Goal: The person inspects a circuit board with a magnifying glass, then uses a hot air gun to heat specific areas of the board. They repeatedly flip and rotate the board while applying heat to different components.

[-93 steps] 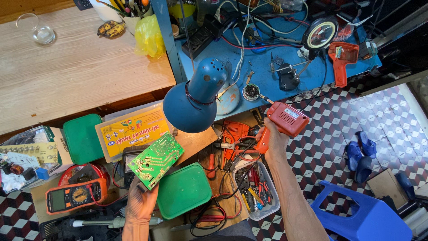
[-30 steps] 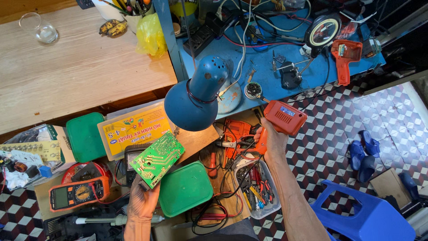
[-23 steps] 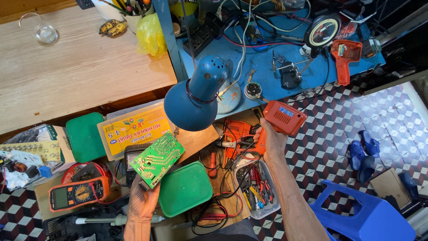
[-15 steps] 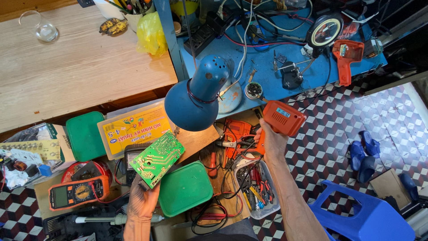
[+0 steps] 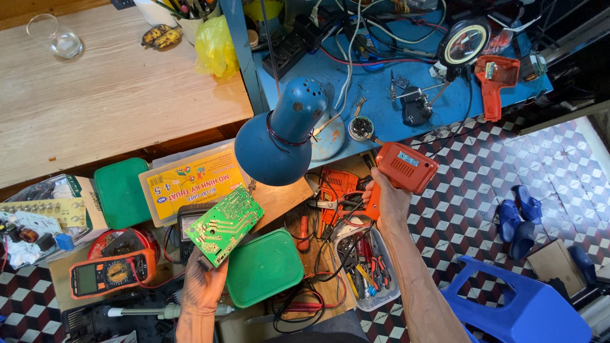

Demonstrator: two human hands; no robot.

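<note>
Electronics repair workshop — multimeter point(image 5: 109, 273), tangled wires point(image 5: 356, 38), tool tray point(image 5: 372, 270), desk lamp point(image 5: 279, 133).

So the green circuit board point(image 5: 224, 225) was a flat rectangle, solder side up, covered in little silvery joints and pale traces. It sat tilted, one corner pointing up and away, with its lower corner pinched at the fingertips of the left hand point(image 5: 203, 286), and most of the board stuck out above those fingers.

The orange soldering gun point(image 5: 400, 171) was a chunky pistol-shaped thing, boxy orange body with a small pale label on top. Its grip ran down into the closed fingers of the right hand point(image 5: 387, 203), and the body stuck out above and to the right of the knuckles, angled a bit
</note>
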